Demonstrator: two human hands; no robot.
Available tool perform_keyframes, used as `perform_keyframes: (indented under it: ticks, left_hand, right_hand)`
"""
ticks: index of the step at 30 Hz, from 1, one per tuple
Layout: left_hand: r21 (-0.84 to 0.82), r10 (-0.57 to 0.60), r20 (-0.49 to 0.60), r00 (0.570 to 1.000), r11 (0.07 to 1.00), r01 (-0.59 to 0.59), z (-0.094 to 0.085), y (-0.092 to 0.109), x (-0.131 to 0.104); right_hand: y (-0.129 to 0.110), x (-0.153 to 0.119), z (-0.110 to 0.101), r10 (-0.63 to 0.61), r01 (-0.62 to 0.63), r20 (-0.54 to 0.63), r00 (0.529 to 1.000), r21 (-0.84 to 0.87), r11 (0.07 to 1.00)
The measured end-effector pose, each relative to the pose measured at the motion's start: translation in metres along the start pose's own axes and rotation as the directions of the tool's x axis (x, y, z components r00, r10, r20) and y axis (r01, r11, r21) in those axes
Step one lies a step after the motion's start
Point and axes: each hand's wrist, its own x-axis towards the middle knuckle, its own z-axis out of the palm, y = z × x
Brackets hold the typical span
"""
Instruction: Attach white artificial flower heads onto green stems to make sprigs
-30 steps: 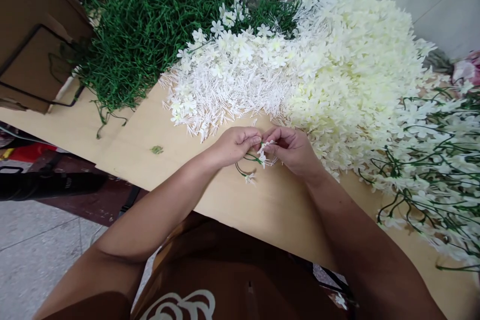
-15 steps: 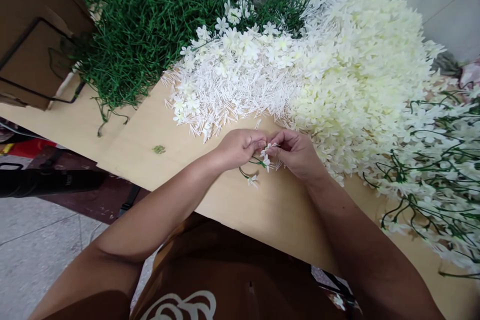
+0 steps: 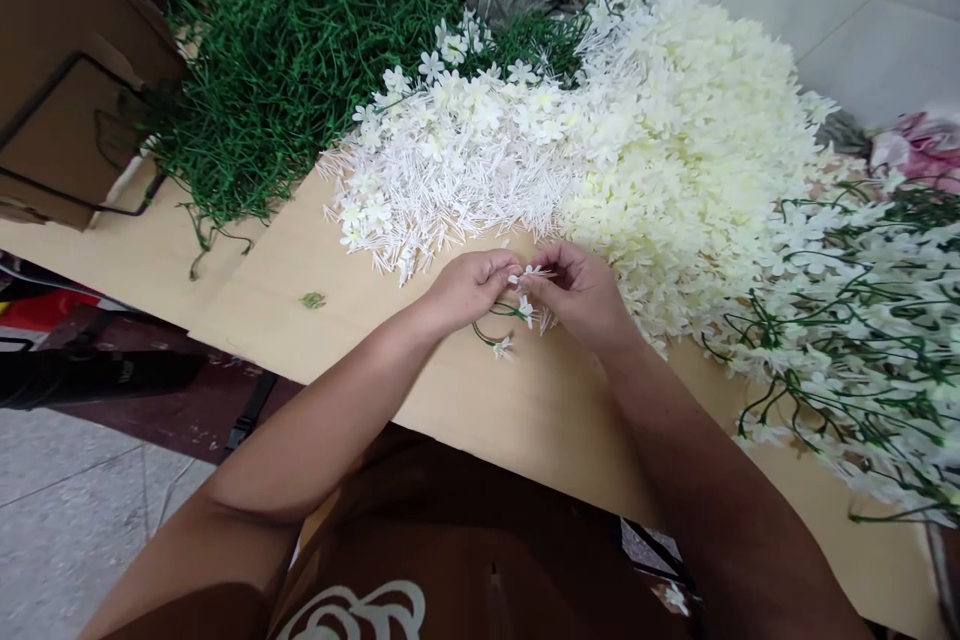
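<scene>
My left hand [image 3: 471,290] is closed in a pinch on a green artificial flower stem [image 3: 486,336], whose curved branches hang below the fingers. White blossoms [image 3: 502,348] sit at the branch ends. Close beside it, the fingertips of my right hand [image 3: 589,298] pinch a small white artificial flower [image 3: 531,272] at the stem's upper end. Thin white sticks [image 3: 549,319] show under the right hand; whether it holds them too is unclear. Just beyond both hands lies a heap of white stick-like pieces [image 3: 495,185].
Green stems [image 3: 300,70] are heaped at the back left, beside a cardboard box [image 3: 67,10] and a black wire frame [image 3: 45,100]. Pale yellow-white petals [image 3: 697,150] form a large pile at the back right. Flowered stems [image 3: 847,340] lie right on the tan tabletop [image 3: 495,420].
The view has shifted slightly. My fingertips are a little farther apart, with the white flower showing more between them. Both hands keep their pinch.
</scene>
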Motion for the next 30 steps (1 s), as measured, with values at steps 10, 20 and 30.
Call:
perform_keyframes:
  ticks: [10,20,30]
  left_hand:
    - [0.166,0.096,0.114,0.989,0.979,-0.114,-0.012,0.012,-0.004]
    - [0.619,0.206,-0.104,0.973,0.779,-0.099,-0.010,0.017,0.003]
    - [0.851,0.140,-0.009,0.990,0.521,-0.066,0.036,0.043,0.087]
  right_hand:
    - [-0.017,-0.013,-0.030,-0.053,0.398,0.485,0.873,-0.644,0.653]
    - [-0.019,-0.003,-0.055,-0.260,0.287,0.138,0.956,-0.633,0.719]
    - [-0.013,0.003,-0.072,-0.294,0.173,-0.145,0.945,-0.541,0.823]
